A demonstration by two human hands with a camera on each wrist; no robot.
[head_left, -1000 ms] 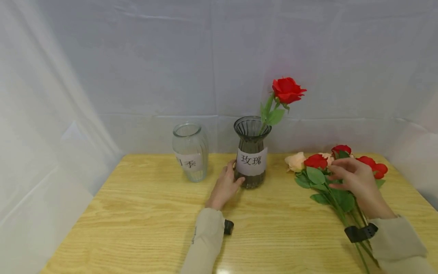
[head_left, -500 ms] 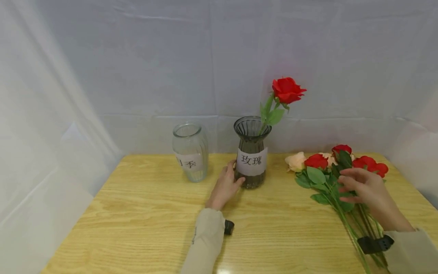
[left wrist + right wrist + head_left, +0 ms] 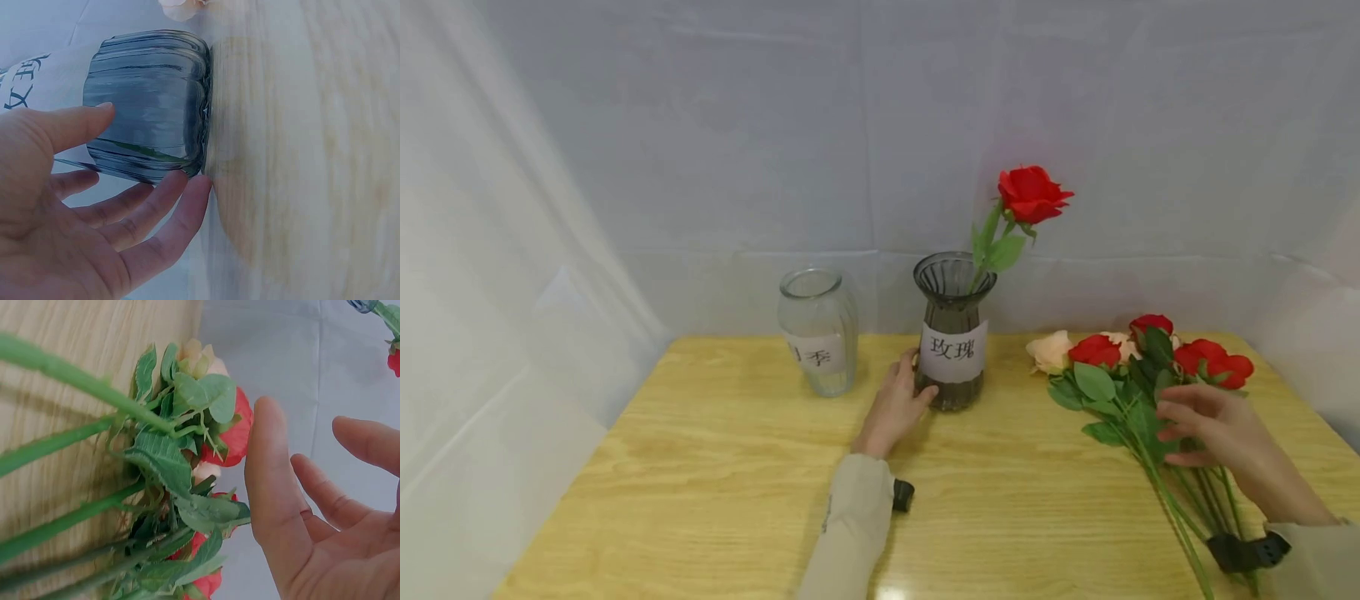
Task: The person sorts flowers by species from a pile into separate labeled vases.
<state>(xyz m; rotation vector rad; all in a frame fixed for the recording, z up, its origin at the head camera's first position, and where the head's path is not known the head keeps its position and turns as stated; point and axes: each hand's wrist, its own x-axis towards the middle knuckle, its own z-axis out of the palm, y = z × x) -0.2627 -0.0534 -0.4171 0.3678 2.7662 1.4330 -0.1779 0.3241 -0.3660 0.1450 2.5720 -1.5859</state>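
The right hand (image 3: pixel 1225 433) partly hides the flower stems (image 3: pixel 69 374).

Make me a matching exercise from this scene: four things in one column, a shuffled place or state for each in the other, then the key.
1. left hand
2. right hand
3. clear vase
4. highest red flower

A. holds no flower
B. has its stem in the dark vase
C. holds nothing, near the loose flowers on the table
D. at the lower part of the dark vase

Pairs: 1-D, 2-C, 3-A, 4-B
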